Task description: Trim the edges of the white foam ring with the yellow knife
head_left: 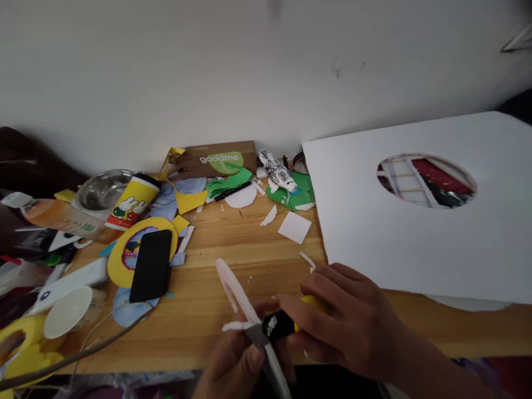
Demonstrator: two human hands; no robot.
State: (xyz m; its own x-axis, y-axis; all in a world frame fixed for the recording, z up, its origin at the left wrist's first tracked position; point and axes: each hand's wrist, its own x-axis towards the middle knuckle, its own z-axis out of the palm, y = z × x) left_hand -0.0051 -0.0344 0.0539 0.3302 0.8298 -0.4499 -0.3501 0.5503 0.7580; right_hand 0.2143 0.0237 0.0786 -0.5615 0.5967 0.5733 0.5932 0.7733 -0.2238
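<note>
My left hand [243, 360], at the bottom centre, is closed around a thin white curved piece [239, 285] that stands up at a slant from the fingers. A grey blade [255, 336] lies across the white piece. It extends from a black and yellow tool [280, 325], which my right hand [347, 318] grips from the right side. Both hands are close together above the table's front edge. A narrow white strip sticks out to the left beside my left fingers. Part of the tool's yellow handle is hidden by my right fingers.
A large white board [353, 233] with an oval hole covers the right side. At the left are a black phone [151, 266], a yellow ring [116, 260], a cup [135, 200] and a metal bowl [102, 191]. A brown box [191, 160] stands against the wall, near paper scraps.
</note>
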